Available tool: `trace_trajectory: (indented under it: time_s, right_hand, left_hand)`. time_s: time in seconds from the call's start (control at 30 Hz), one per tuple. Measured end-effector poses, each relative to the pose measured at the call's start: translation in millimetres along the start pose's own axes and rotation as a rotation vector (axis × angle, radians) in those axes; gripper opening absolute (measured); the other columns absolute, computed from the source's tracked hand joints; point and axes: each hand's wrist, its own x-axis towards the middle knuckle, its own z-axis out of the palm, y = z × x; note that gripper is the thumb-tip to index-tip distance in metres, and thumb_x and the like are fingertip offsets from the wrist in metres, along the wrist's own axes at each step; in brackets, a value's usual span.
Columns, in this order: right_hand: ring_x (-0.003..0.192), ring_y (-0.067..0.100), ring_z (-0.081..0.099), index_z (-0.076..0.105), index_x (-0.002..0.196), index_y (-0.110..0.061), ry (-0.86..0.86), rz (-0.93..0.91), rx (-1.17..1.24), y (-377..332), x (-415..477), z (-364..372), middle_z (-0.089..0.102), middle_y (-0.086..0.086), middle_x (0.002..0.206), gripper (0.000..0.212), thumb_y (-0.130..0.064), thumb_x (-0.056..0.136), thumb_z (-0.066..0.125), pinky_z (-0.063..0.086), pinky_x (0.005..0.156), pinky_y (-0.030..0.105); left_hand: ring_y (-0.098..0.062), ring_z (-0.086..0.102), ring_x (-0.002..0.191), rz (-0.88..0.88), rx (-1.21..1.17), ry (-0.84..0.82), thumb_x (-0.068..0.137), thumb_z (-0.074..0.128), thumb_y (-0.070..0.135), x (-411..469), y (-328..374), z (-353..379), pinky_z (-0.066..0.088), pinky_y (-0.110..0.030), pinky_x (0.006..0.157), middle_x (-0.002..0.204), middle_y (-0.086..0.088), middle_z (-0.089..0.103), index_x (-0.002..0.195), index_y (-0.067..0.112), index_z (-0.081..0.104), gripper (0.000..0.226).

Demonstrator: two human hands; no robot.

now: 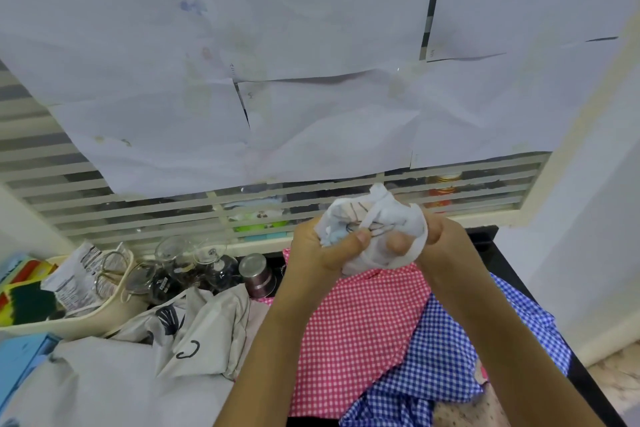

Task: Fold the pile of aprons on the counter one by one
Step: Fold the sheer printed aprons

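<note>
Basket (114,310) far L, scissors(?) (110,270) in it; glasses (194,260) & cup (256,274) behind crumpled cloth (207,329); checked aprons (363,340) R.

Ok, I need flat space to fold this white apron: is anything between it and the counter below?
Yes. The pink apron lies spread right under the white apron, the blue apron lies at its right, and grey cloth covers the left.

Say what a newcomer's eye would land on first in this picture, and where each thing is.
First, the left hand and right hand gripping a crumpled white cloth at centre right. Below them a pink checked apron and a blue checked apron lie spread on the counter. Large white paper sheets cover the slatted window above.
</note>
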Motion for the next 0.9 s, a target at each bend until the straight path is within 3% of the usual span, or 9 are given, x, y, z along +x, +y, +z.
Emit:
trace_trajectory:
  time_s: [0.1, 0.17, 0.27, 0.3, 0.43, 0.57, 0.67, 0.77, 0.9]
  right_hand:
    - [0.048, -0.008, 0.06, 0.057, 0.069, -0.017, 0.07, -0.006, -0.123, -5, 4, -6, 0.062, -0.019, 0.048, 0.021, -0.001, 0.08, 0.065, 0.043, 0.046, 0.005]
    - [0.043, -0.006, 0.056, 0.055, 0.06, -0.016, 0.183, -0.046, -0.214, -6, 2, -8, 0.057, -0.016, 0.042, 0.026, -0.01, 0.083, 0.068, 0.042, 0.044, 0.006]
    - [0.055, 0.013, 0.063, 0.066, 0.075, 0.001, 0.319, -0.106, -0.245, 2, 3, -8, 0.067, 0.005, 0.062, 0.057, -0.056, 0.075, 0.069, 0.052, 0.054, 0.025]
    - [0.059, 0.015, 0.065, 0.067, 0.082, 0.0, 0.329, -0.058, -0.25, 1, 4, -10, 0.068, 0.007, 0.067, 0.059, -0.058, 0.075, 0.064, 0.054, 0.057, 0.029]
    - [0.071, 0.007, 0.067, 0.067, 0.091, -0.022, 0.23, 0.083, -0.391, 3, 7, -19, 0.07, -0.006, 0.081, 0.022, -0.042, 0.087, 0.058, 0.056, 0.065, 0.023]
    - [0.077, -0.003, 0.064, 0.065, 0.1, -0.032, 0.152, -0.006, -0.518, -7, 0, -26, 0.069, -0.014, 0.089, 0.031, -0.052, 0.079, 0.055, 0.048, 0.063, 0.012]
    - [0.082, 0.002, 0.064, 0.069, 0.107, -0.029, 0.212, -0.096, -0.638, -13, -4, -28, 0.07, -0.011, 0.094, 0.033, -0.047, 0.081, 0.063, 0.052, 0.068, 0.018]
    - [0.081, -0.002, 0.066, 0.073, 0.102, -0.028, 0.301, -0.251, -0.589, -18, -10, -27, 0.073, -0.014, 0.088, 0.026, -0.031, 0.076, 0.076, 0.051, 0.066, 0.012]
    - [0.079, -0.007, 0.065, 0.071, 0.095, -0.028, 0.202, -0.245, -0.499, -29, -13, -34, 0.071, -0.022, 0.085, 0.022, -0.031, 0.074, 0.076, 0.05, 0.068, 0.01]
  left_hand:
    - [-0.016, 0.071, 0.085, 0.024, 0.085, -0.039, 0.075, 0.072, 0.023, 1, -5, -8, 0.054, -0.021, 0.068, 0.09, 0.0, 0.074, 0.101, 0.012, 0.066, 0.029]
    - [-0.013, 0.071, 0.083, 0.032, 0.106, -0.019, 0.07, 0.067, 0.033, 4, -9, -6, 0.054, -0.02, 0.068, 0.088, 0.002, 0.075, 0.097, 0.015, 0.068, 0.033]
    - [-0.018, 0.071, 0.083, 0.009, 0.144, 0.012, 0.068, 0.068, 0.037, 12, -15, 2, 0.056, -0.026, 0.068, 0.087, -0.002, 0.074, 0.093, 0.017, 0.07, 0.032]
    - [-0.021, 0.071, 0.083, 0.007, 0.16, 0.008, 0.07, 0.07, 0.035, 14, -14, 4, 0.056, -0.028, 0.069, 0.088, -0.005, 0.074, 0.093, 0.016, 0.07, 0.029]
    - [-0.015, 0.071, 0.082, -0.007, 0.212, -0.042, 0.08, 0.07, 0.013, 19, -9, 2, 0.057, -0.025, 0.069, 0.088, -0.004, 0.074, 0.096, 0.011, 0.07, 0.016]
    - [-0.002, 0.069, 0.075, 0.027, 0.345, -0.141, 0.082, 0.065, -0.003, 26, 14, 2, 0.052, -0.015, 0.065, 0.077, 0.013, 0.074, 0.087, 0.022, 0.069, 0.026]
    - [-0.004, 0.069, 0.079, 0.1, 0.486, -0.197, 0.08, 0.071, 0.002, 32, 31, 3, 0.052, -0.018, 0.069, 0.082, 0.013, 0.074, 0.089, 0.028, 0.071, 0.027]
    - [-0.008, 0.064, 0.076, 0.165, 0.619, -0.229, 0.077, 0.076, 0.009, 34, 40, 1, 0.051, -0.022, 0.066, 0.08, 0.007, 0.069, 0.091, 0.018, 0.072, 0.017]
    - [-0.013, 0.06, 0.069, 0.186, 0.736, -0.237, 0.075, 0.079, 0.02, 32, 52, 6, 0.052, -0.034, 0.063, 0.077, -0.003, 0.065, 0.088, 0.011, 0.069, 0.018]
